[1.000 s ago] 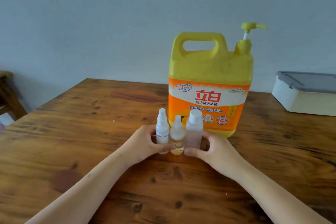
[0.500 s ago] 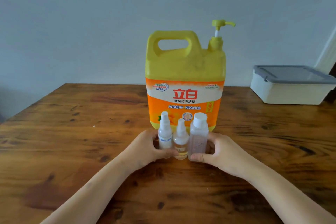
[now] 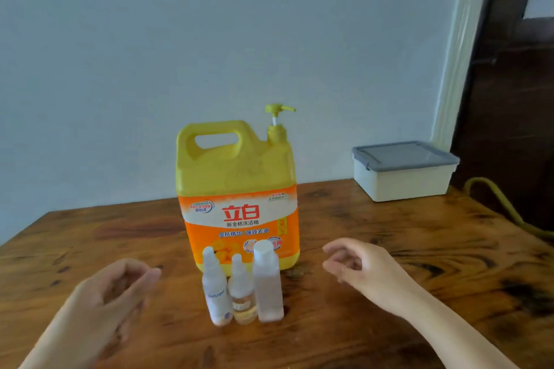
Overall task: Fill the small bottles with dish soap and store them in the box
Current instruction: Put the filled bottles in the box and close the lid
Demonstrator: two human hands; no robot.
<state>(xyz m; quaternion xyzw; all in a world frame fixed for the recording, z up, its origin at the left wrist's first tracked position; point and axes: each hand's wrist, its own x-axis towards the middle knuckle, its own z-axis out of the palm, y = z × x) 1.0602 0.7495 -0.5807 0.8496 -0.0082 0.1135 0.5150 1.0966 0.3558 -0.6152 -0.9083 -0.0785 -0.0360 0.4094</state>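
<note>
Near left: left hand (image 3: 114, 287), fingers loosely curled, nothing held, poised above the bench (image 3: 75, 243) and apart from the bottles.

Near centre, set in a tight row, touching or almost so: white spray bottle (image 3: 214, 290); short spray bottle (image 3: 241, 296), some amber liquid low inside; taller clear bottle (image 3: 266, 281) with a white cap. All upright, all capped. Contents of the white and the clear one not readable. Probably grouped this close to keep all three within one reach for uncapping and filling.

Just behind the row: dish soap jug (image 3: 239, 189), upright, label facing near, pump (image 3: 278, 109) at its top right, spout pointing right. Judged so placed to let a bottle be brought under the spout from the right side.

Near right: right hand (image 3: 359, 266), fingers loosely bent, empty, above the bench and apart from the row.

Far right: box (image 3: 404, 180), grey lid (image 3: 401, 154) on, well apart from the bottles. Needs opening before storage.

Judged stage: set-up only, with nothing uncapped, filled or stored. Risk ahead: slim bottles, narrow necks, easily tipped under the pump.
</note>
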